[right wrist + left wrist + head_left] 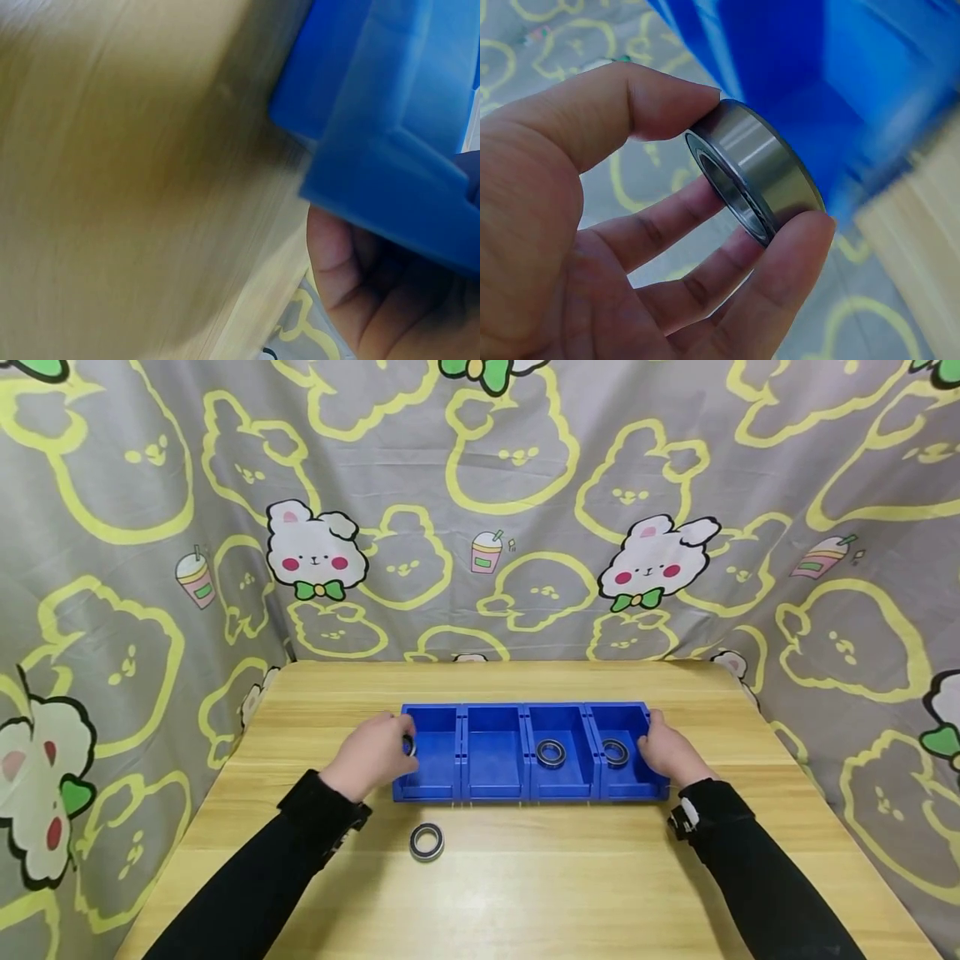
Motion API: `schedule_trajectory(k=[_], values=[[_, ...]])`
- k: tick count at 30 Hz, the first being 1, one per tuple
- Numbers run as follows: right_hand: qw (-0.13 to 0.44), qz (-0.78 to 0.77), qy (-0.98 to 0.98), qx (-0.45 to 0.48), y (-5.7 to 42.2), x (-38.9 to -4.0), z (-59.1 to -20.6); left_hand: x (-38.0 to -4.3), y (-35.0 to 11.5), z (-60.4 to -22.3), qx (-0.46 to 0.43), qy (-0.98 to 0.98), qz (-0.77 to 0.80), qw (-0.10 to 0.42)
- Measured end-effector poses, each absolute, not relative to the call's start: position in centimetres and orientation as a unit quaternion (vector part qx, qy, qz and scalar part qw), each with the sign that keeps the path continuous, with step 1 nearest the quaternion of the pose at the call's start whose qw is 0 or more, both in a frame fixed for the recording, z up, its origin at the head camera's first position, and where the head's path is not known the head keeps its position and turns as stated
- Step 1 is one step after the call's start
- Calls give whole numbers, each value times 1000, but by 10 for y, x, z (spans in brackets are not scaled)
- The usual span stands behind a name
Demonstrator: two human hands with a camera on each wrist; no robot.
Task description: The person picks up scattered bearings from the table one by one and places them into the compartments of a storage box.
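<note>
My left hand (371, 754) pinches a ball bearing (769, 165) between thumb and fingertips, at the left end of a row of blue plastic bins (492, 762). The bearing's steel outer ring is plain in the left wrist view, with the other fingers spread behind it. At the opposite end, my right hand (670, 752) grips the side wall of the rightmost bin, its curled fingers partly hidden by the wall in the right wrist view. One bearing (551, 765) lies in the third bin from the left, another bearing (616, 764) in the fourth.
On the wooden table (555, 893), a loose bearing (427, 857) lies in front of the leftmost bin. A grey patterned curtain (420, 468) hangs around the back and both sides of the table.
</note>
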State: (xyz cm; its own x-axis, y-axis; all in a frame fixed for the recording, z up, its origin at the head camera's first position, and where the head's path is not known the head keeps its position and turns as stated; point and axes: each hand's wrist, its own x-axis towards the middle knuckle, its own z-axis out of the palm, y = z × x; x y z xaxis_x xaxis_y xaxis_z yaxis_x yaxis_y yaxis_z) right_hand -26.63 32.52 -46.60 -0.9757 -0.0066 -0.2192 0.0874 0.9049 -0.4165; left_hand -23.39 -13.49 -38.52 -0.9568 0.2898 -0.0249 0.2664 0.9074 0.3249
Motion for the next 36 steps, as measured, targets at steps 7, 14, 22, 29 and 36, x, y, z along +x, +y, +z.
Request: schedule_trajectory(k=[7,14,22,29,36], values=[[107,-222,969,26,324,-265,-466,-241,-89,-376,206,966,150,34],[106,-223,969,31,322,-263,-468,-256,-50,-383,244,957,147,55],[107,-213,971,35,323,-264,-467,-268,-17,-412,249,958,127,67],[108,-213,970,39,324,-264,-468,-274,-2,-426,265,957,95,66],[106,-217,969,42,324,-265,-469,-273,4,-433,272,958,62,66]])
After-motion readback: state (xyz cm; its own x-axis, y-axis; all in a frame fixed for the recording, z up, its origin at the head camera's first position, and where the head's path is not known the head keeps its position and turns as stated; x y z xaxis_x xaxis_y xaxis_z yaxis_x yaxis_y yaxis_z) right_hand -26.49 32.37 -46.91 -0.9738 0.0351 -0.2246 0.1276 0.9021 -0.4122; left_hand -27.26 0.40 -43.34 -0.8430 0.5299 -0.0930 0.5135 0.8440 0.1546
